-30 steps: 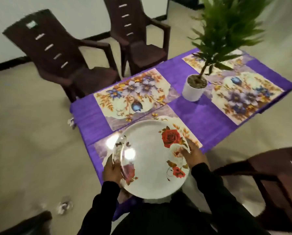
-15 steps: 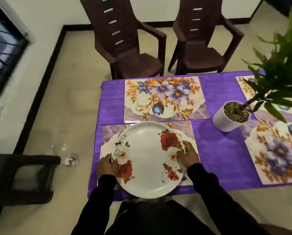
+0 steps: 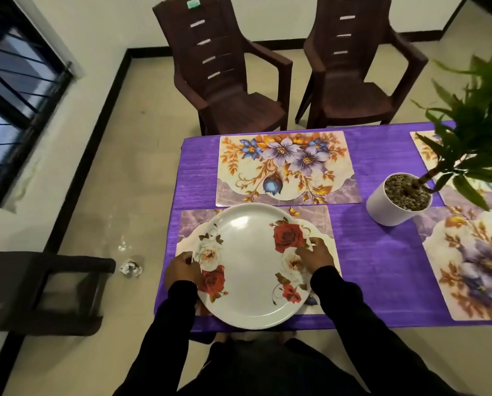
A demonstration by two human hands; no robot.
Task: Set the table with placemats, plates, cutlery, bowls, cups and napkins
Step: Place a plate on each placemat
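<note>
A large white plate [image 3: 250, 267] with red and white roses lies over the near-left floral placemat [image 3: 323, 221], its front rim reaching the table edge. My left hand [image 3: 182, 271] grips the plate's left rim. My right hand [image 3: 314, 257] holds the right rim, fingers resting on the rose pattern. A second floral placemat [image 3: 287, 167] lies bare just beyond. Two more placemats sit at the right, one near [image 3: 473, 267] and one far [image 3: 427, 150] behind the plant.
The table wears a purple cloth [image 3: 382, 252]. A potted plant in a white pot [image 3: 393, 200] stands right of the plate, leaves spreading overhead. Two brown chairs [image 3: 224, 81] [image 3: 356, 75] face the far side. A dark chair [image 3: 39, 292] and a crumpled wrapper [image 3: 130, 268] are at the left.
The view has swung to face the table squarely. The plate has come down from a tilted hold to lie level on the near placemat, both hands still on its rim.
</note>
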